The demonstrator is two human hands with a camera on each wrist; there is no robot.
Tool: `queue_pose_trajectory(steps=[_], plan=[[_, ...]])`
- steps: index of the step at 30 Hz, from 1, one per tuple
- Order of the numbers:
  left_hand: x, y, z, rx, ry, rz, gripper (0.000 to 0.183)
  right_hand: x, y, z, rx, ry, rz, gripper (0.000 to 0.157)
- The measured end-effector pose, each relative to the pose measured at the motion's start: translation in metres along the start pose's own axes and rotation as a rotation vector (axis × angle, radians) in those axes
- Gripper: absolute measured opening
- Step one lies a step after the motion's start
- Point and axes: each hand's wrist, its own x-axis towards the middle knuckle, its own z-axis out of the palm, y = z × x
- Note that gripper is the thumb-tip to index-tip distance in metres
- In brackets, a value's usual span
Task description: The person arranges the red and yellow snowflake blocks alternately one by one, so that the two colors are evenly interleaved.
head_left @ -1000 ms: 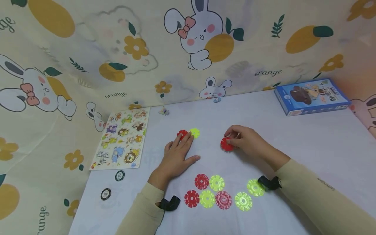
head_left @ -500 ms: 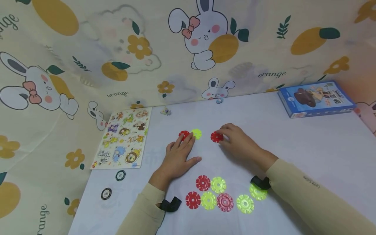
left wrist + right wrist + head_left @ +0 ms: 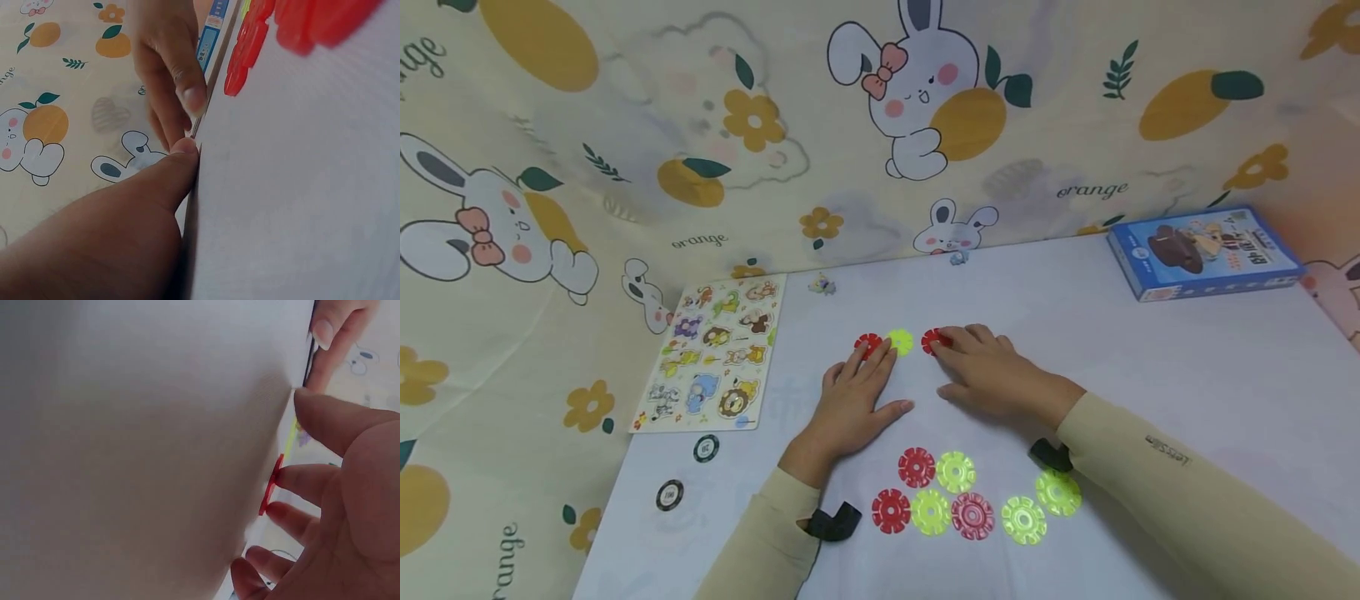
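Note:
My left hand [image 3: 850, 407] lies flat, its fingertips resting on a notched red plastic disc [image 3: 863, 338] and reaching the lower edge of a yellow-green disc [image 3: 902, 341] beside it. To the right, my right hand [image 3: 991, 373] touches another notched red disc [image 3: 928, 339] with extended fingertips; the fingers cover part of it. A small gap separates this disc from the yellow-green one. In the right wrist view, two fingertips rest on the red disc [image 3: 271, 487], which lies flat on the table, with the thumb held apart.
Several red discs [image 3: 917, 467] and yellow-green discs [image 3: 1024, 521] lie nearer the front. An animal puzzle board [image 3: 741, 333] and two black chips [image 3: 706, 448] are at left, a blue box [image 3: 1206, 254] at back right. Small figures [image 3: 822, 285] stand near the patterned cloth backdrop [image 3: 850, 167].
My right hand has moved left with the red disc, bringing it near the yellow-green one. It has gone from pinching the disc to touching it with extended fingers. My left hand stays put.

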Motion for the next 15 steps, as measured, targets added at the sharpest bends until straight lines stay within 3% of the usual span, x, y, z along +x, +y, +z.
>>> queue_pose_trajectory(steps=[5, 15], plan=[[0.001, -0.001, 0.001, -0.001, 0.009, 0.003, 0.086, 0.009, -0.003, 0.002, 0.0, -0.037, 0.031, 0.084], [0.001, 0.0, 0.0, 0.005, 0.002, -0.004, 0.086, 0.015, -0.005, 0.003, -0.017, -0.066, 0.065, 0.083]])
